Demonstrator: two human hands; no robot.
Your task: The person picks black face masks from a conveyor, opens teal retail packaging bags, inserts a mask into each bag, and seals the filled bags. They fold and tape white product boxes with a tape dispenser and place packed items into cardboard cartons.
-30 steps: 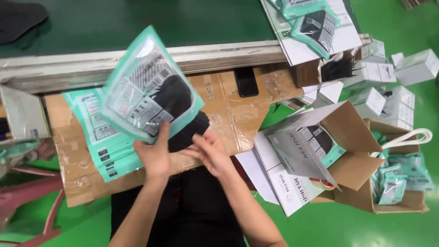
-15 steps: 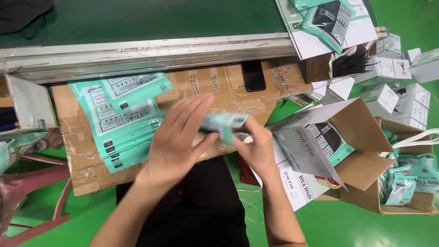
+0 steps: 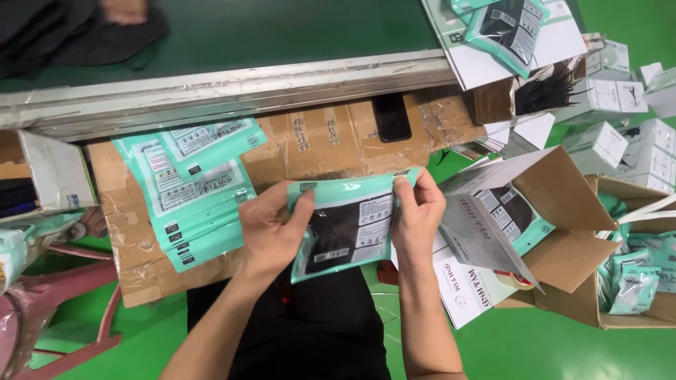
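Observation:
A mint-green plastic pouch [image 3: 348,225] with a dark item inside and white labels hangs between both hands above my lap. My left hand [image 3: 271,229] pinches its top left corner. My right hand [image 3: 417,211] pinches the top right edge. The pouch's mouth runs along the top between my thumbs. A stack of similar flat mint pouches [image 3: 190,186] lies on the taped cardboard sheet [image 3: 324,137] to the left of my hands.
A black phone [image 3: 391,116] lies on the cardboard. An open carton [image 3: 563,204] with pouches stands at the right, small white boxes [image 3: 620,91] behind it. A metal rail [image 3: 211,84] edges a green belt. Another person's hand [image 3: 123,10] shows at top left.
The pouch was raised in my left hand, then brought down and bunched between both hands. Now it is spread flat, held by its top corners.

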